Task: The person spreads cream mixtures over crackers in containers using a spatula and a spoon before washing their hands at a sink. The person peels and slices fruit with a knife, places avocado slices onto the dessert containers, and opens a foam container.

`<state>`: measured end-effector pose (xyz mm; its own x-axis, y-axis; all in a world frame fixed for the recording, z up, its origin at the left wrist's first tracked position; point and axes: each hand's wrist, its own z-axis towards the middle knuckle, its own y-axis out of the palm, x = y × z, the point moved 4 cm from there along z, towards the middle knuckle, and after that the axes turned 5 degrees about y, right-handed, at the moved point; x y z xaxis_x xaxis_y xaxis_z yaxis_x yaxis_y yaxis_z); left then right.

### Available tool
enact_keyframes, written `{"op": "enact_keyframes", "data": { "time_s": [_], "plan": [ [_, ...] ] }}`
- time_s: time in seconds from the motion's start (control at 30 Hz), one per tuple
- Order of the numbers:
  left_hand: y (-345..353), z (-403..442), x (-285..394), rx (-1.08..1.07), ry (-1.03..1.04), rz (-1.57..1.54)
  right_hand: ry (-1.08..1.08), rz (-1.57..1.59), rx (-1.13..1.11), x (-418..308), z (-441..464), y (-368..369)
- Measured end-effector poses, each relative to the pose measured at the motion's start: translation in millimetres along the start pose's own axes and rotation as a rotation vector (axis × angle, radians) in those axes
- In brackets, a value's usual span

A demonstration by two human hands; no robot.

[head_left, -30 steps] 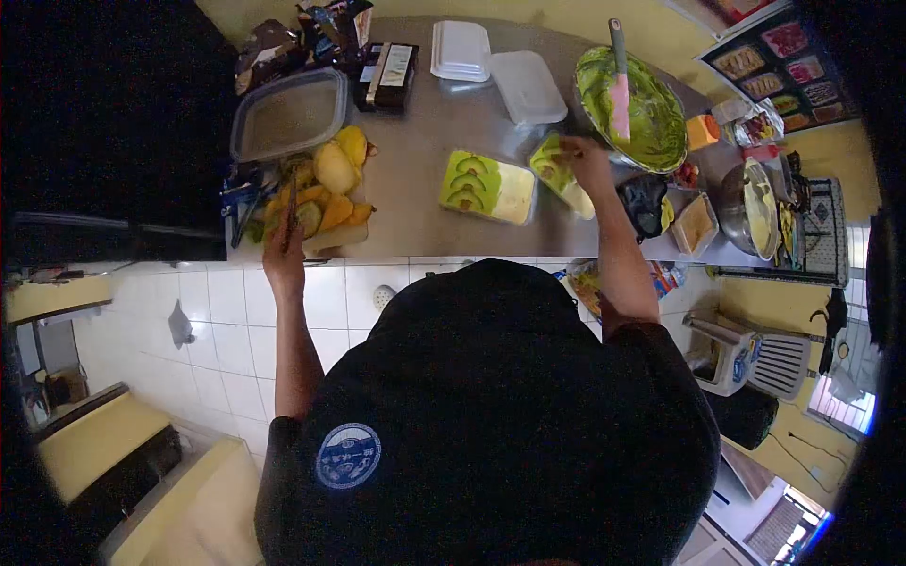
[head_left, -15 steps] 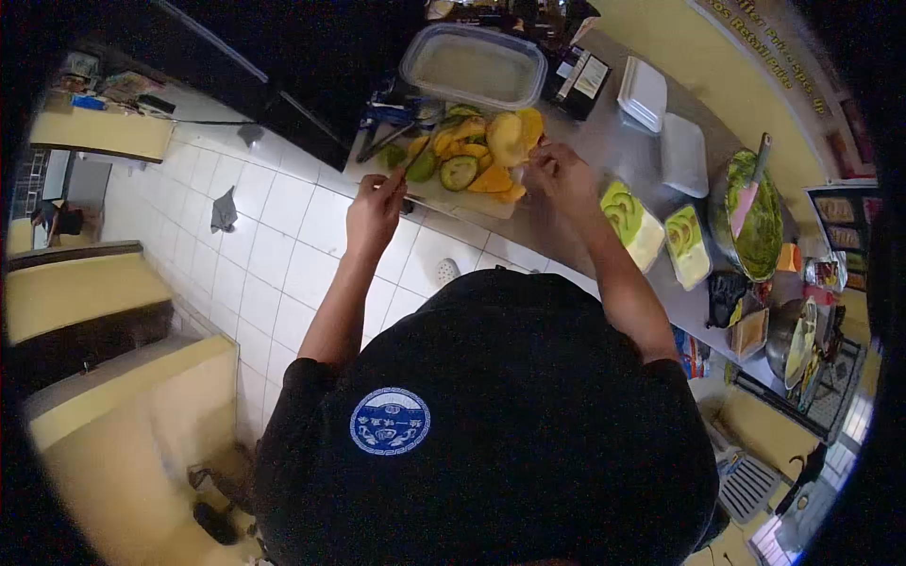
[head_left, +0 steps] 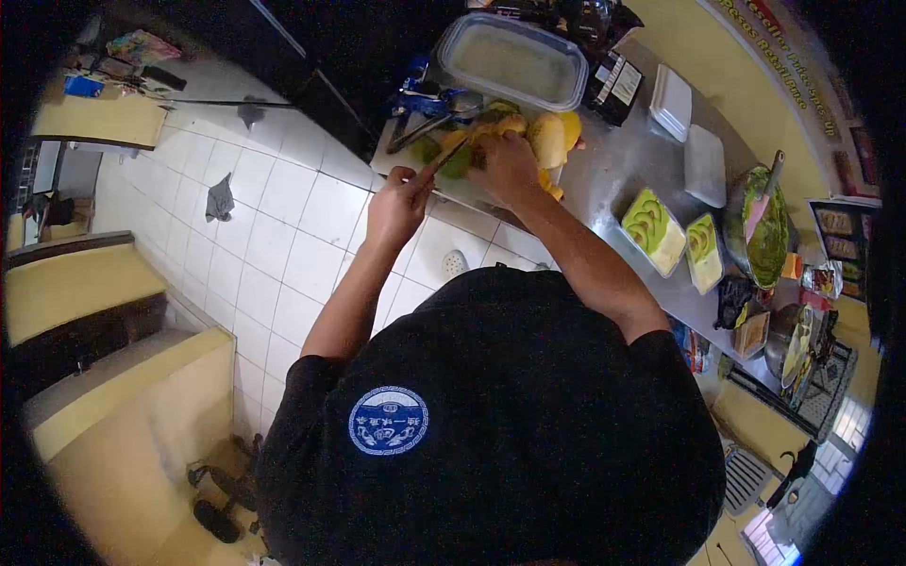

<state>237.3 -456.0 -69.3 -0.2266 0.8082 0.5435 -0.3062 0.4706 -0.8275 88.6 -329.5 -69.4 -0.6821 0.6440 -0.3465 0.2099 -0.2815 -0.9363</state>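
My left hand [head_left: 398,209] is closed round the handle of a knife [head_left: 451,154], whose blade points over the fruit on a white cutting board [head_left: 385,162]. My right hand [head_left: 507,170] is over the fruit pile, and its fingertips are hidden among the pieces. Yellow mango pieces [head_left: 553,137] lie just right of it, and green avocado pieces [head_left: 456,162] lie between the two hands. A spoon [head_left: 462,104] rests at the board's upper left. Two tubs topped with avocado slices, one larger [head_left: 654,229] and one narrower [head_left: 703,253], stand farther right.
A large clear container [head_left: 512,62] stands behind the board. White lids [head_left: 671,102] lie at the back. On the right are a bowl of green cream [head_left: 766,226] with a pink spatula [head_left: 755,212], a black bag [head_left: 733,300] and a metal bowl [head_left: 780,347].
The view has swung left along the counter. My right hand has left the avocado tub and moved across to the fruit pile. My left hand still holds the knife.
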Motion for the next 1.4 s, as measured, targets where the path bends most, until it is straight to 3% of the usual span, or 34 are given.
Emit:
{"op": "enact_keyframes", "data": {
  "time_s": [0.5, 0.6, 0.67, 0.7, 0.77, 0.8, 0.87, 0.9, 0.97, 1.0, 1.07, 1.1, 1.2, 1.27, 1.33, 1.4],
  "plan": [
    [30, 2, -18, -0.113, 0.098, 0.074, 0.084, -0.011, -0.076, -3, 5, 10],
    [31, 1, -16, -0.104, 0.12, 0.122, 0.014, 0.032, 0.017, 1, 17, 11],
    [27, -4, -9, -0.103, 0.113, 0.148, -0.376, -0.017, 0.063, -10, 21, 5],
    [23, -6, -7, -0.074, 0.057, 0.096, -0.373, -0.018, 0.072, 1, 33, 12],
    [19, -6, -6, -0.04, 0.016, 0.042, -0.192, 0.835, -0.728, 23, 55, 43],
    [20, -6, -6, -0.048, 0.073, 0.092, -0.189, 0.832, -0.716, 9, 55, 30],
    [15, -6, -1, -0.054, 0.146, 0.142, -0.192, -0.074, -0.606, -11, 55, 15],
    [9, -6, 4, -0.06, 0.125, 0.131, -0.18, -0.074, -0.595, -3, 57, 16],
    [5, -8, 3, -0.072, 0.105, 0.104, -0.071, 0.307, -0.422, 18, 64, 8],
    [5, -8, 1, -0.073, 0.135, 0.102, -0.054, 0.305, -0.398, 18, 59, -9],
    [7, -5, -6, -0.014, 0.041, 0.063, 0.314, 0.796, -0.384, 34, 39, -39],
    [6, 2, -2, -0.019, 0.05, 0.121, 0.313, 0.964, -0.358, 48, 42, -24],
    [20, 34, 4, -0.059, 0.092, 0.244, 0.408, 1.115, -0.253, 83, -6, -60],
    [24, 50, 13, 0.124, 0.434, 0.414, 0.39, 1.128, -0.215, 137, -33, -52],
    [37, 61, 23, 0.14, 0.457, 0.316, 0.39, 1.008, 0.011, 164, -77, -98],
    [37, 67, 33, -0.026, 0.232, 0.242, 0.577, 1.097, 0.028, 209, -116, -133]
  ]
}}
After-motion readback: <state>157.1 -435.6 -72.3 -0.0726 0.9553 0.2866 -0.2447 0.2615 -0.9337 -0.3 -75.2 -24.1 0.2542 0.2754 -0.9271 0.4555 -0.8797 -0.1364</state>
